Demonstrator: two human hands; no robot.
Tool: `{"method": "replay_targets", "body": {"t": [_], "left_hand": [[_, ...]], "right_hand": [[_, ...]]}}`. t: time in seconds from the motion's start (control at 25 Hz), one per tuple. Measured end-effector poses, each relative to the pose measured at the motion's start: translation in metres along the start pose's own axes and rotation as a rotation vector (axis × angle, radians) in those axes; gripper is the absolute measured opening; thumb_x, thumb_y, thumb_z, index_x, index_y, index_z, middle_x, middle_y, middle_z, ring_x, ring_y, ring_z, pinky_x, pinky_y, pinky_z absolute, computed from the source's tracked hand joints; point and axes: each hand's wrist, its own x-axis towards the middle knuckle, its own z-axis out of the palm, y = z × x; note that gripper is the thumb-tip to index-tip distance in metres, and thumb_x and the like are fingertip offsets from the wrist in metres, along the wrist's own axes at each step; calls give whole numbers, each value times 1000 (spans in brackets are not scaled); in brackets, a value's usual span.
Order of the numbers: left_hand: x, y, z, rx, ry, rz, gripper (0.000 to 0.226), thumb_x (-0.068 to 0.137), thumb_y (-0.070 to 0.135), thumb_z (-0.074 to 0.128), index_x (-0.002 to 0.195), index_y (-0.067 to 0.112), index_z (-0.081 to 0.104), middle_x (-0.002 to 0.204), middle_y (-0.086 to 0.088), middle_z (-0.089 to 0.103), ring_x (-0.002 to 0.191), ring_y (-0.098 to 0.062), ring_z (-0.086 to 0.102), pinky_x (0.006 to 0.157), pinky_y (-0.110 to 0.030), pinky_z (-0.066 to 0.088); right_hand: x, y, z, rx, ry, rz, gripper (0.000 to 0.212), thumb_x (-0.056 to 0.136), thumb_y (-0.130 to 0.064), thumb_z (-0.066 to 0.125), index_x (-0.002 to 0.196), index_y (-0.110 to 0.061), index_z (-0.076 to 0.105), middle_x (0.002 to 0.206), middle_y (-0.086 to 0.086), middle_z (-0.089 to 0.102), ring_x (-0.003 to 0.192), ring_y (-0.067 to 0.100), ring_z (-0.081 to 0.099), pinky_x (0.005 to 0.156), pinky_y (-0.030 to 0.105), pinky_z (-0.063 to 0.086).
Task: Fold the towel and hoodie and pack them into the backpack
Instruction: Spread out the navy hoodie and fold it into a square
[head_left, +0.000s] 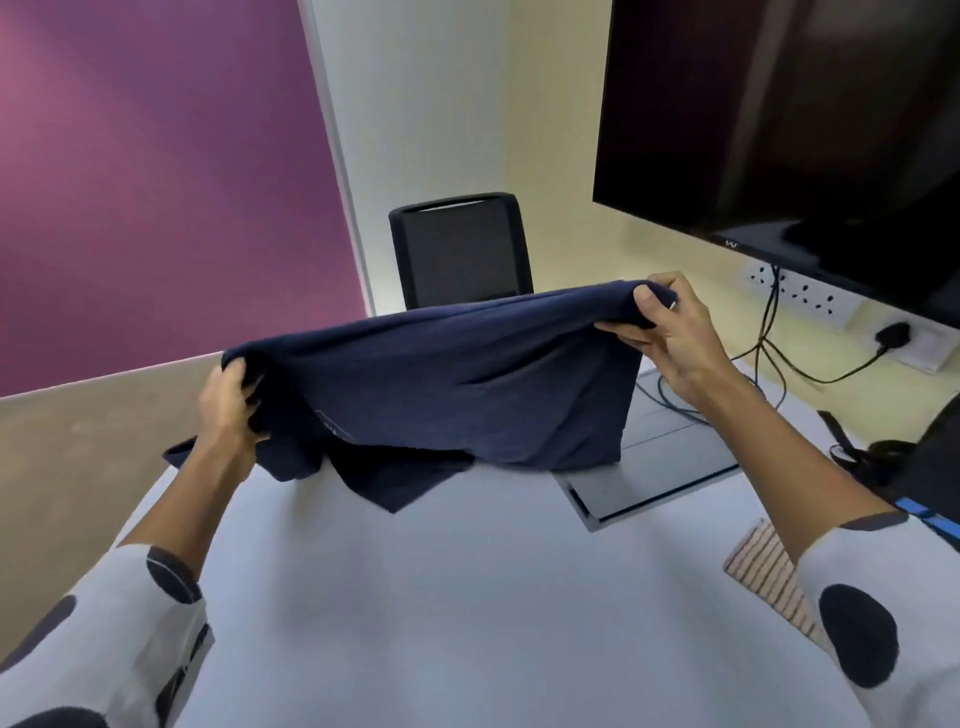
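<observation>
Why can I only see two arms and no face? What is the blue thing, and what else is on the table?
The camera sits on the person's head and looks down, so you see what they see: only their arms. There is just this one picture. The left hand and the right hand each grip one end of a dark blue hoodie and hold it up over the white table. Its lower edge hangs down near the table. At the right edge lies a striped cloth, likely the towel, partly hidden by the right arm. Beyond it is a dark bag, probably the backpack. Behind the table stand a black chair and a big dark screen on the wall.
</observation>
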Motion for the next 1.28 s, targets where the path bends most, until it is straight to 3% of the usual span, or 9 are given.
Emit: {"method": "replay_targets", "body": {"t": [0.08, 0.16, 0.32, 0.56, 0.76, 0.92, 1.04, 1.16, 1.28], "left_hand": [[-8, 20, -6, -72, 59, 79, 34, 84, 46, 41, 113, 33, 53, 116, 10, 63, 113, -17, 56, 92, -41, 41], [-20, 46, -7, -170, 154, 210, 24, 86, 41, 42, 102, 31, 57, 105, 10, 69, 100, -12, 64, 83, -34, 48], [-48, 86, -3, -287, 249, 416, 13, 95, 29, 40, 86, 26, 49, 89, 8, 67, 79, -8, 69, 70, -25, 53], [-53, 64, -19, -192, 269, 408, 13, 91, 29, 47, 80, 24, 52, 78, 0, 63, 61, -13, 63, 61, -28, 54], [-48, -54, -54, 385, 71, 117, 28, 78, 43, 53, 82, 17, 65, 70, -3, 71, 69, -23, 69, 74, -42, 56], [-58, -139, -67, 1033, -345, 194, 32, 84, 43, 60, 71, 14, 54, 70, 3, 64, 77, -22, 65, 70, -38, 45], [-68, -193, -58, 1438, -685, 196, 16, 94, 38, 51, 93, 24, 60, 92, 8, 54, 95, -16, 56, 74, -27, 37], [-62, -232, -48, 1538, -748, 115, 34, 97, 34, 46, 128, 25, 56, 116, 0, 50, 116, -20, 50, 88, -25, 37], [-39, -245, -30, 1552, -677, 89, 37, 98, 33, 44, 134, 25, 53, 129, -4, 47, 121, -24, 48, 97, -28, 37]], "right_hand": [[-11, -24, 10, -13, -4, -104, 33, 81, -37, 68, 92, -17, 43, 108, 8, 53, 105, 42, 63, 91, 44, 53], [-18, -52, 23, -30, 21, -208, 14, 96, -28, 55, 95, -22, 42, 109, 4, 56, 96, 36, 68, 88, 44, 51], [-35, -97, 45, 24, 101, -329, 8, 98, -27, 50, 98, -23, 43, 105, 0, 57, 78, 20, 67, 74, 37, 53], [-50, -76, 44, -92, 180, -65, 9, 98, -32, 50, 96, -26, 44, 107, -2, 60, 65, 15, 69, 69, 35, 57], [-84, 26, 26, -338, -17, 350, 7, 98, -27, 52, 95, -24, 46, 109, 2, 61, 76, 22, 72, 63, 34, 51], [-136, 122, 20, -699, -412, 529, 11, 92, -23, 60, 90, -23, 49, 88, -5, 60, 82, 15, 63, 64, 29, 42], [-179, 198, 20, -902, -664, 603, 21, 88, -24, 61, 78, -31, 44, 82, -10, 55, 79, 8, 49, 80, 30, 45], [-194, 249, 19, -941, -660, 659, 14, 81, -32, 54, 75, -38, 43, 77, -15, 56, 84, 13, 52, 93, 42, 40], [-166, 266, 25, -939, -579, 629, 16, 79, -28, 49, 73, -41, 42, 74, -20, 57, 92, 18, 58, 99, 44, 26]]}}
